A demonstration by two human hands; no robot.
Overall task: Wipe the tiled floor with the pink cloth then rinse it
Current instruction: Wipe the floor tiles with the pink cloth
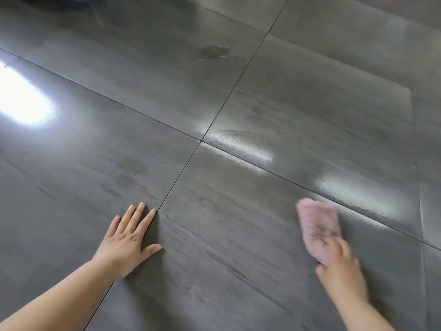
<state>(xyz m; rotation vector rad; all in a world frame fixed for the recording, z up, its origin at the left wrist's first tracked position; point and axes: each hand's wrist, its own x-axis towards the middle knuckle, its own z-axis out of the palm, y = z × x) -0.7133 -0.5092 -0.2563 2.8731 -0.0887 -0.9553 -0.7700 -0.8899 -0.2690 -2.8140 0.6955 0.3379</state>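
Observation:
Large dark grey glossy tiles make up the floor [214, 91], split by thin dark grout lines. A pink cloth [318, 225] lies folded on a tile at the lower right, blurred. My right hand [338, 266] rests on the cloth's near end with its fingers laid over it, pressing it to the tile; the thumb sits at the cloth's near left edge. My left hand [128, 240] lies flat on the floor at the lower left, fingers straight and spread, its tips by a grout line.
Wet shiny streaks [241, 144] run along the grout line beyond the cloth. A dull smear [214, 52] marks a far tile. Bright window glare [21, 96] sits at the left edge. A dark rounded object shows at the top left edge.

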